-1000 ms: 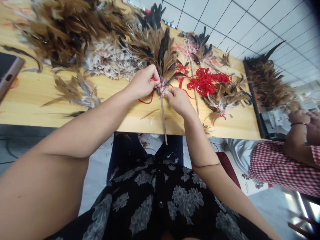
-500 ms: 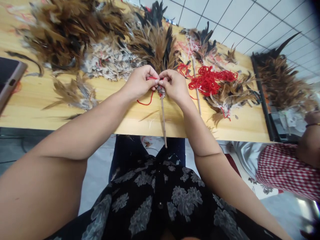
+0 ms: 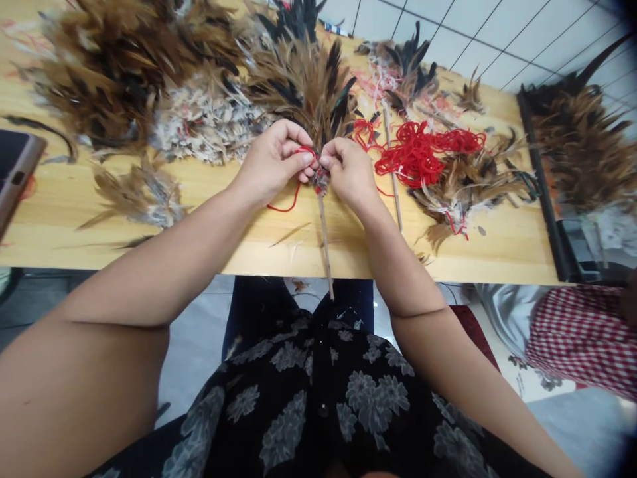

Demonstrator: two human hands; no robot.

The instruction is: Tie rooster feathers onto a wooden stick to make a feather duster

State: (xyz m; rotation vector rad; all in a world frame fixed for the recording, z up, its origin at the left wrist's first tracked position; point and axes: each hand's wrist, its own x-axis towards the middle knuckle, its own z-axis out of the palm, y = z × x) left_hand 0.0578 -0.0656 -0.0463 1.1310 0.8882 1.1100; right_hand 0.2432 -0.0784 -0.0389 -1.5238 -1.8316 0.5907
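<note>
A feather duster (image 3: 318, 93) lies before me, brown and black feathers fanned away and its thin stick (image 3: 326, 245) reaching past the table's near edge. My left hand (image 3: 281, 159) pinches a red string (image 3: 283, 207) beside the feathers' bound base; the string's tail loops down onto the wood. Close on the other side, my right hand (image 3: 346, 169) has thumb and forefinger pressed together at the binding. What those fingertips grip is too small to make out. Bits of red show on the binding (image 3: 320, 180) between both hands.
A red string heap (image 3: 415, 153) lies right of my hands, by another stick (image 3: 397, 199). Feather piles (image 3: 109, 66) cover the left back; a loose bunch (image 3: 142, 192) lies nearer. A phone (image 3: 17, 172) sits far left. Beyond a black edge (image 3: 547, 192) at right are more feathers (image 3: 587, 146).
My fingertips have parted slightly, with the right hand a little away from the left. The view has shifted a little; the other person's hand at the right has gone from sight.
</note>
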